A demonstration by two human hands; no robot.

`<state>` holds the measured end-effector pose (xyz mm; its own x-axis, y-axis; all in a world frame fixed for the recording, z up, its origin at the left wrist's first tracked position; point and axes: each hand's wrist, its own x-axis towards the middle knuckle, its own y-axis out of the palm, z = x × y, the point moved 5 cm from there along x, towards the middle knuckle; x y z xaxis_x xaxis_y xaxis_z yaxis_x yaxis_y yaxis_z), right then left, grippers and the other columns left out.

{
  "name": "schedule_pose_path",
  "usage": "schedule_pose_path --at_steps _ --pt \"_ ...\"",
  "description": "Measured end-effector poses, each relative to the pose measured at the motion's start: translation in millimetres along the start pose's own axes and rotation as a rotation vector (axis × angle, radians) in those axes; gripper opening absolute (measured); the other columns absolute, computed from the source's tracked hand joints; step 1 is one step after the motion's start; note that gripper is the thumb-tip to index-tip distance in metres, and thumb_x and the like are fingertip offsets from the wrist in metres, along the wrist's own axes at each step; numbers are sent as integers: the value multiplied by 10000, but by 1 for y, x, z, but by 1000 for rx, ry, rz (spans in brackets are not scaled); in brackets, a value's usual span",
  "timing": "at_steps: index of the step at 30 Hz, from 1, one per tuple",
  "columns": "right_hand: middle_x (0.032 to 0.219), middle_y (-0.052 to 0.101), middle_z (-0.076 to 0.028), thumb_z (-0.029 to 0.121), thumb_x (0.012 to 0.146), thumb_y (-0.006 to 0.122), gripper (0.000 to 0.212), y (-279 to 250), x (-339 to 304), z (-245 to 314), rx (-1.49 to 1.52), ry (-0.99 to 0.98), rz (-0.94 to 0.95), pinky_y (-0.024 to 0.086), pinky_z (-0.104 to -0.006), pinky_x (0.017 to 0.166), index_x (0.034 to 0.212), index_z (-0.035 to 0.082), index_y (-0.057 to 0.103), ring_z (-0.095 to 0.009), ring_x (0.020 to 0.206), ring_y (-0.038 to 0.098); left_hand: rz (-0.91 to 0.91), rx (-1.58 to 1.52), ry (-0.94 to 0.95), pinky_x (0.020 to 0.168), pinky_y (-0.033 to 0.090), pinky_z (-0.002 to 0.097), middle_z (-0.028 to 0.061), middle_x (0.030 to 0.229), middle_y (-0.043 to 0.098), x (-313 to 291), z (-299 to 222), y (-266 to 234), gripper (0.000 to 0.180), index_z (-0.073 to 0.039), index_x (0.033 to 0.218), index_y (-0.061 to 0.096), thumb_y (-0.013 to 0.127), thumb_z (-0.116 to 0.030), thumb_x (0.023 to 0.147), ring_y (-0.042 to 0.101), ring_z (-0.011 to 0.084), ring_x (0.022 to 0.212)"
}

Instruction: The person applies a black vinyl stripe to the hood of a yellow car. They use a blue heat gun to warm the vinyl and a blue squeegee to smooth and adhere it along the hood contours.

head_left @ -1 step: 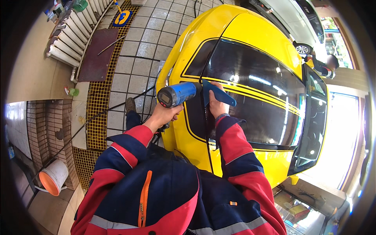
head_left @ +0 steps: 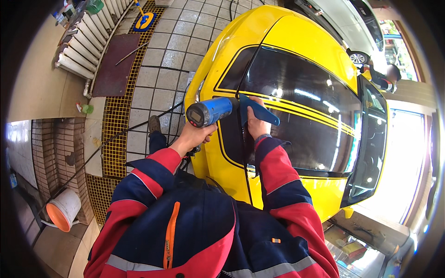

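Fingers, left hand [head_left: 195, 135]: curled round the grip of a blue heat gun [head_left: 211, 111], clamped; grip partly hidden by the hand.
Fingers, right hand [head_left: 259, 125]: clamped on a blue squeegee [head_left: 268, 115], thumb on the near face, other fingers mostly out of sight behind it.
Heat gun axis: barrel runs toward 3 o'clock, tipped slightly to 2 (12 = top edge of view); small display on the rear end; black nozzle meets the squeegee's broad edge in view. Contact or gap: cannot tell.
Squeegee axis: broad edge lies roughly 12-to-6 and faces 9; narrow end tapers away to 4.
Key relation: squeegee sits at 2 o'clock from the left fingers, inside the right; right hand is the nearer to the dark glossy panel [head_left: 301, 90], left hand the nearer to the yellow bumper side.
Seam: dark line between panel and bumper side, running near 12-to-6, just under nozzle and squeegee edge.
Yellow car [head_left: 296, 34]: spreads from 12 round to 4; yellow stripes cross the dark panel toward 4.
Co-worker [head_left: 384, 79]: 2 o'clock, beyond the car, near a white car [head_left: 331, 21].
Floor side: mop head [head_left: 145, 22] at 11, maroon mat [head_left: 116, 69] at 10, yellow grating [head_left: 113, 139] at 9, bucket [head_left: 69, 204] at 8.
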<state>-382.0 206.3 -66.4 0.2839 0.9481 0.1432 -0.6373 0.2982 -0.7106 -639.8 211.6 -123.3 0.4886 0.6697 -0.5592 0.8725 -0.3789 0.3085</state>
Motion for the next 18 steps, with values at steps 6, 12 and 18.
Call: schedule_pose_path --at_steps 6,12,18 --pt "1167 755 -171 77 984 696 292 17 -6 12 -88 -52 32 567 -411 989 1271 129 709 -381 1125 737 2 -24 0 591 544 283 20 816 689 0 0 -3 195 -58 1070 721 784 -203 955 666 118 626" --pt "1238 731 -159 64 1023 643 358 -12 -25 -6 196 272 -51 523 -397 1074 1380 93 645 -319 1190 710 -20 -75 -14 601 540 284 19 813 677 -4 5 -19 172 -67 1076 716 778 -178 960 646 116 640" --pt "1177 722 -103 80 1055 634 370 -49 -45 -29 385 458 -143 600 -301 680 1422 130 640 -159 865 703 39 -29 -13 606 540 284 21 837 684 4 1 -1 172 -67 1092 712 770 -172 968 648 116 654"
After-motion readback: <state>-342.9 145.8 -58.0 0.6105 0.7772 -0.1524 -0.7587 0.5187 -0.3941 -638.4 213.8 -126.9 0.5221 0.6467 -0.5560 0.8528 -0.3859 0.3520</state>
